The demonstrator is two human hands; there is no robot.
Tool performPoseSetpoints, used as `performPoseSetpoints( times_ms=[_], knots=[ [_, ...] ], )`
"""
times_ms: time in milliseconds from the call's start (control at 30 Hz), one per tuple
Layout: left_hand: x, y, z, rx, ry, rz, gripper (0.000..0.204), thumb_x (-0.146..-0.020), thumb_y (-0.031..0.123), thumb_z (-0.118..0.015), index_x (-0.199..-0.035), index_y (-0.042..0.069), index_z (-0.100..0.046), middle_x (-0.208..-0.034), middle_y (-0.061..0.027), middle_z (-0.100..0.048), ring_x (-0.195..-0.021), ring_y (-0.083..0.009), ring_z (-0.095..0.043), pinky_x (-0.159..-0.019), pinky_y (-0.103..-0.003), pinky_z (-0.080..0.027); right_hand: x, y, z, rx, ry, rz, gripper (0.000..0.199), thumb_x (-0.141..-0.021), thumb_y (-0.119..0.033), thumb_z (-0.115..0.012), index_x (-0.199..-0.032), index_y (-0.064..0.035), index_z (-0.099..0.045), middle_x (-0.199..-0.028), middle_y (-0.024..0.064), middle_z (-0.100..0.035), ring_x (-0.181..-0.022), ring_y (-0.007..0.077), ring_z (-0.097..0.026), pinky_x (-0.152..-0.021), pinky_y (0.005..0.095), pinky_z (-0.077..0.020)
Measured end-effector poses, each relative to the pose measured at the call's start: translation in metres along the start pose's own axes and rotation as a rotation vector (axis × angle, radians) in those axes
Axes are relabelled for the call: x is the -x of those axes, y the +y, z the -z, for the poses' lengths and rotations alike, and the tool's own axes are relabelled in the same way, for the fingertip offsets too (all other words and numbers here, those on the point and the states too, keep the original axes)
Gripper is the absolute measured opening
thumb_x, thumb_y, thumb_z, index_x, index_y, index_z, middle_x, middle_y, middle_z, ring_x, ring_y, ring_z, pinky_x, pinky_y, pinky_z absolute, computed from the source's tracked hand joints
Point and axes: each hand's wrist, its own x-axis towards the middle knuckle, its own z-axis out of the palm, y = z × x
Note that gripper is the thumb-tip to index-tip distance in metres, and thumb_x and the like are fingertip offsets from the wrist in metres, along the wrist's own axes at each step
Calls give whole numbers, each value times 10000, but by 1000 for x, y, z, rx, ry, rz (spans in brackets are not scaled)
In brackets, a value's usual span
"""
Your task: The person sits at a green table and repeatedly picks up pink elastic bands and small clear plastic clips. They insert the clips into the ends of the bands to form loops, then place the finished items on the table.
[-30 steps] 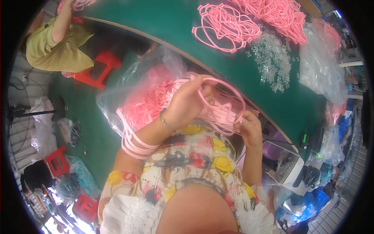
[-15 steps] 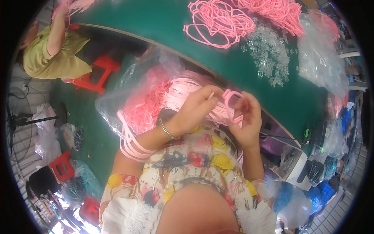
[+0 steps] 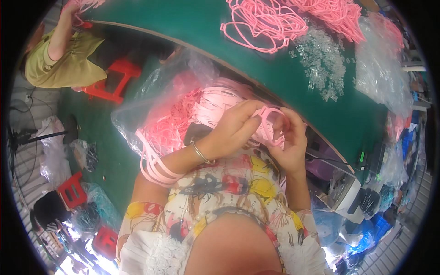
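Note:
A soft pink strap (image 3: 270,111) is bent into a loop between my two hands, over my lap. My left hand (image 3: 236,127) pinches the near-left side of the loop with thumb and forefinger. On the other side my right hand (image 3: 293,137) is curled, its fingers closed round the strap. Whatever small part sits between my left fingertips is hidden. Several pink bands (image 3: 153,167) hang over my left forearm, below a metal bangle. Behind my hands, flat pale pink straps (image 3: 213,107) lie bundled in my lap.
A clear plastic bag (image 3: 137,117) holds darker pink bands. On the green table (image 3: 256,66) lie tangled pink straps (image 3: 266,25), many small clear buckles (image 3: 323,64) and a plastic bag (image 3: 380,64). A person in a green top (image 3: 64,64) works at far left near a red stool (image 3: 117,80).
My left hand has moved slightly right, and its fingertips now meet the strap loop. My right hand keeps its hold. The view has shifted a little.

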Motion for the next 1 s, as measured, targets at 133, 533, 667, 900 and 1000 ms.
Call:
performPoseSetpoints(
  times_ms=[133, 533, 667, 900, 1000],
  knots=[
    [0, -1, 0, -25, 4, -10, 284, -880, 42, -406, -1108, -40, -555, -1048, -120, -579, -977, -196, -562, -868, -310, -438, 1, 2, 0, -6, -7, -8, 711, -642, 29, -701, -1301, -11, -437, -915, 46, -496, -771, 87, -482, -680, 199, -413],
    [1, 6, 3, 157, -11, 110, 287, -904, 88, -460, -1148, -32, -553, -1056, -108, -582, -1017, -187, -555, -892, -304, -430, 2, 15, 0, 215, -21, -26, 657, -639, -8, -713, -1261, -9, -502, -889, 43, -521, -700, 84, -478, -595, 206, -406],
    [1, 1, 2, 26, 42, 31, 282, -931, 141, -484, -1141, -30, -564, -1023, -103, -587, -996, -178, -556, -870, -305, -434, 0, 12, -6, 357, -5, 19, 669, -625, -89, -765, -1243, -12, -521, -934, 84, -556, -761, 158, -537, -668, 257, -444],
    [-1, 0, -5, -239, 65, -95, 231, -932, 168, -463, -1011, -6, -591, -898, -172, -545, -824, -332, -542, -720, -411, -438, -13, -16, -16, 718, -106, 238, 735, -642, -138, -760, -1296, -24, -444, -1092, 176, -517, -930, 336, -559, -808, 408, -452],
    [-1, 0, -4, -254, 50, -88, 215, -931, 160, -448, -975, 0, -585, -904, -178, -545, -848, -347, -531, -737, -436, -428, -17, -12, -24, 652, -62, 100, 650, -663, -97, -721, -1264, -44, -481, -1004, 165, -524, -876, 325, -573, -746, 386, -473]
  ],
)
